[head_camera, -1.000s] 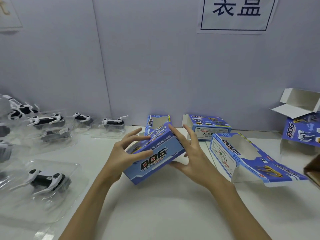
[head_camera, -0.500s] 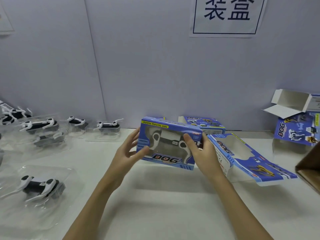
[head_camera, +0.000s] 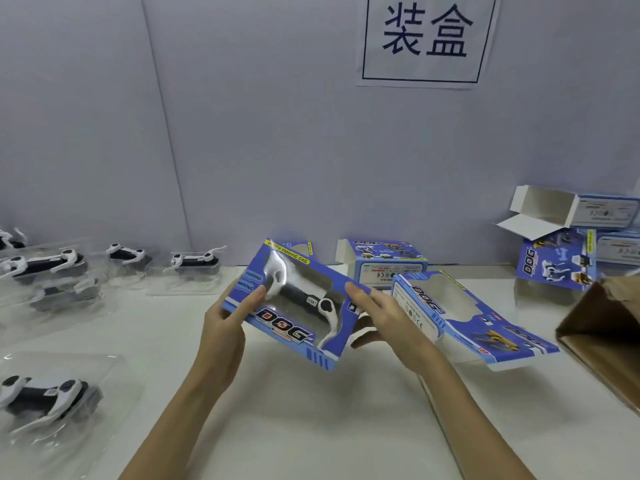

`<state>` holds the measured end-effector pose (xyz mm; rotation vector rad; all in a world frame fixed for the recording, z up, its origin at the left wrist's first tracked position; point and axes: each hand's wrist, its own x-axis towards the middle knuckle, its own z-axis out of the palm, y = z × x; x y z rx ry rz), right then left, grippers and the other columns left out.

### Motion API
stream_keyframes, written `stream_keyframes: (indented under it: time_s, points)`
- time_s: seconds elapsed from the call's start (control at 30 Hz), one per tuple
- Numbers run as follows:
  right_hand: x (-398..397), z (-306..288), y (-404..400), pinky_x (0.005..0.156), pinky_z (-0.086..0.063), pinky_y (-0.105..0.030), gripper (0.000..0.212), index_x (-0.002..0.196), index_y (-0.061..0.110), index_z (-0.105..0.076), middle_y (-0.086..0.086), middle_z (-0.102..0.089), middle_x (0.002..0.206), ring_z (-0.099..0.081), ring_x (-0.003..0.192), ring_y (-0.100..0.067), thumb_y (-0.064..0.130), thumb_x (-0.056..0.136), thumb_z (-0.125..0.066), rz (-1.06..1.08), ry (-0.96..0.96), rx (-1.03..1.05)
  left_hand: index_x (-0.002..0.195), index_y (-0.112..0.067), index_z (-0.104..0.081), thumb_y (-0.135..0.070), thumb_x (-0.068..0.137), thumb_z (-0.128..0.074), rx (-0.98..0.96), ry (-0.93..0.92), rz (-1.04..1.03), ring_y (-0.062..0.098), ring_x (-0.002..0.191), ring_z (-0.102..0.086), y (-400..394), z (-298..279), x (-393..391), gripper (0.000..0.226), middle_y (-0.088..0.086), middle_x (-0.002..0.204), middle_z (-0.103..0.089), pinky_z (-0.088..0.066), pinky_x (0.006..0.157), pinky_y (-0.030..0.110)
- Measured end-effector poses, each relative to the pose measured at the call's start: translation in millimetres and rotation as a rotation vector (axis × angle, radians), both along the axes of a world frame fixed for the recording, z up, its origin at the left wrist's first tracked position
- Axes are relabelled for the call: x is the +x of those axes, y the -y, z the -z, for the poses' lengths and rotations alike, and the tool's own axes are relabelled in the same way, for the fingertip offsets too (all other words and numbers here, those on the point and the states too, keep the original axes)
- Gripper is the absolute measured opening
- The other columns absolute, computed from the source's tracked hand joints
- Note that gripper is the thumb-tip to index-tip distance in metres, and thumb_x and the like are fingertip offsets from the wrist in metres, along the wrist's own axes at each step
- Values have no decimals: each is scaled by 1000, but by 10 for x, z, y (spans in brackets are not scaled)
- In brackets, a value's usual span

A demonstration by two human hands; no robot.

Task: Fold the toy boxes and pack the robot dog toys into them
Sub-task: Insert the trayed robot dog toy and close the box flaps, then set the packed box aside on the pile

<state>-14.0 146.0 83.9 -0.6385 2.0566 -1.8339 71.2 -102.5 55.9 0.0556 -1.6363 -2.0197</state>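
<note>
Both hands grip the packed box (head_camera: pixel 294 306) above the bench (head_camera: pixel 311 427), left hand (head_camera: pixel 227 327) pinching one end, right hand (head_camera: pixel 384 317) clasping the other, window tilted up, likely for checking the dog (head_camera: pixel 304 296).

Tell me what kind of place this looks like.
Probably a toy packing station: a packed blue box is held in both hands, loose toy dogs sit in plastic trays, and a paper sign hangs on the wall.

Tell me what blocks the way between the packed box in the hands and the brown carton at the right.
The packed box is held by the left hand and the right hand. An open, empty blue box lies on the table between it and the brown carton.
</note>
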Motion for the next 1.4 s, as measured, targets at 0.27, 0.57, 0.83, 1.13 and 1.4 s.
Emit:
stream_keyframes:
  time_s: [0.27,0.57,0.83,1.13,1.4]
  points:
    - [113,-227,-130,65,-60,-33,66,102,-4,-75,-26,-75,95,-73,76,-31,60,86,-67,5,31,-83,142,-21,-55,-67,93,-60,62,-31,-141,26,116,-68,69,69,-76,68,5,130,-68,-52,99,44]
    - [53,-403,-647,95,-53,-40,84,163,35,-27,-20,-47,156,-64,120,-36,41,93,-73,-1071,96,-1119,116,-11,-71,-66,97,-37,110,77,-124,28,101,-65,3,-7,10,67,8,116,-71,-54,86,48]
    - [-47,-281,-434,76,-57,-28,38,128,16,-72,-10,-74,113,-70,94,-24,38,96,-72,-127,-28,-503,113,-4,-71,-61,103,-36,50,135,-104,29,95,-66,25,53,-26,67,8,113,-75,-54,81,46]
    - [-134,-11,-394,125,-14,-61,67,154,34,-33,-19,-16,167,-11,153,-53,42,97,-68,677,-373,1121,109,-5,-73,-62,98,-43,13,145,-93,29,95,-66,19,79,-44,65,6,114,-76,-54,81,46]
    - [-164,21,-439,121,-30,-60,73,154,28,-28,-17,-37,156,-28,149,-49,28,95,-71,663,-353,1249,106,-7,-75,-61,98,-44,19,144,-72,27,91,-67,9,69,-32,63,6,111,-76,-54,79,43]
